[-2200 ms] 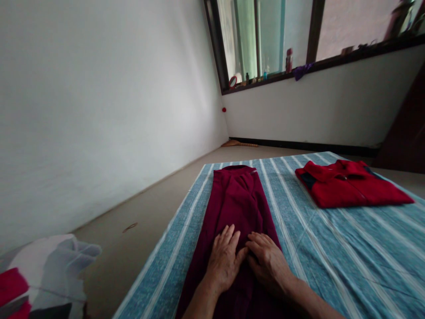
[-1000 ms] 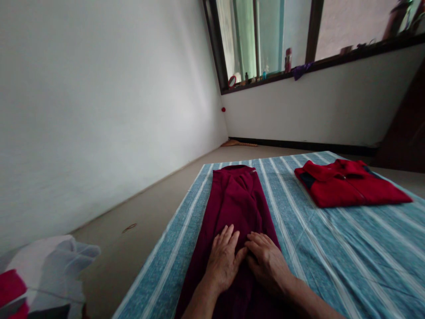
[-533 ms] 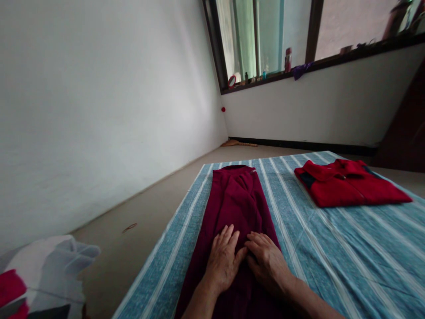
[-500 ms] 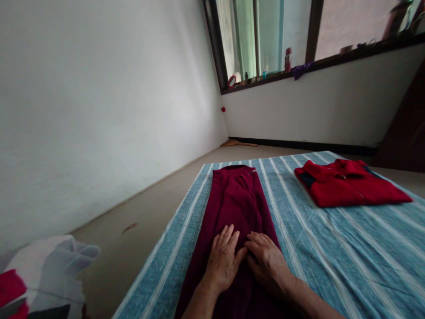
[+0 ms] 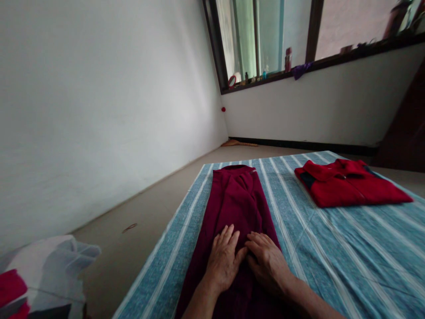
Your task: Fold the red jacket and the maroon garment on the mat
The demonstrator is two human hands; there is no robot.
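1. Change status: compared with the frames of the last 2.2 s, no movement of your left hand [image 5: 223, 260], your right hand [image 5: 268, 261] or the maroon garment [image 5: 236, 199] is visible. Read this as a pause in the handling, with the fabric lying as arranged.

2. Garment position: the maroon garment lies lengthwise on the striped bedcover [image 5: 318, 248], along its left side. The far end, with an open band-like edge and a small pale mark at its right corner, is near the cover's far edge. The near end runs out of view beneath your wrists. Shallow creases cross the upper part.

3. Left grip: your hand rests palm down on the garment, fingers extended and slightly spread, with no fold grasped.

4. Right grip: your hand rests palm down on the garment, fingers together and gently bent. The thumb is hidden; you cannot tell from this view whether fabric is pinched beneath.

5. Hand spacing: your left thumb meets or nearly meets your right fingertips; contact cannot be confirmed.

6. Surroundings: a folded red jacket [image 5: 352, 185] lies on the bedcover to the right, well apart from both hands. A pale sheer bag [image 5: 55, 266] stands at lower left, beside the bed.
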